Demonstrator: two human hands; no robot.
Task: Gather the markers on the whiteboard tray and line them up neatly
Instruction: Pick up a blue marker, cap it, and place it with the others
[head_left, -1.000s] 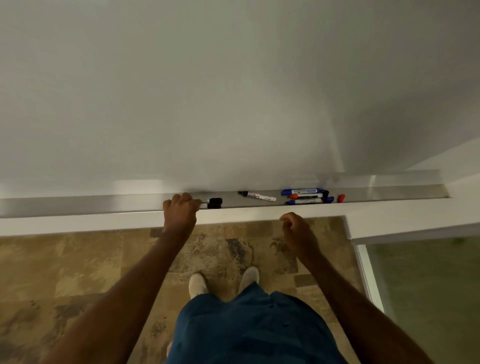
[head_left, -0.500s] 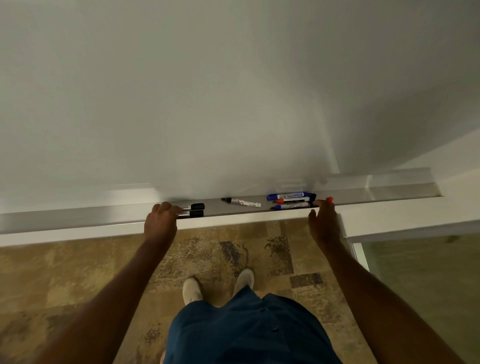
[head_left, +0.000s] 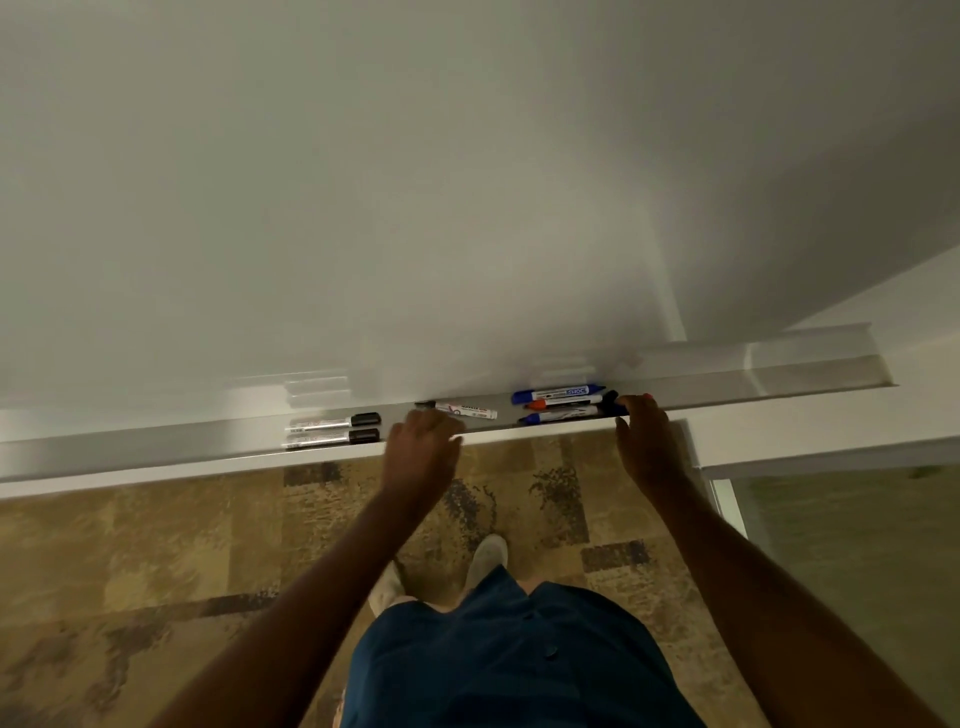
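Left hand (head_left: 421, 447) curls loosely at the lip of the whiteboard tray (head_left: 156, 449), grasping nothing, just below the lone black-tipped marker (head_left: 460, 410) lying askew mid-tray. That marker looks light, rigid and smooth, likely to roll, so pinching its barrel at the middle seems best. Left of it two black-capped markers (head_left: 332, 431) lie parallel. Right of it a cluster of three markers (head_left: 558, 402) lies stacked, and the right hand (head_left: 644, 441) rests open-fingered against the cluster's end.

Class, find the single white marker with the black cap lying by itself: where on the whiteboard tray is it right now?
In the head view, the white marker with the black cap lies mid-tray, just beyond the left hand, between two black-capped markers and the blue-and-orange group.
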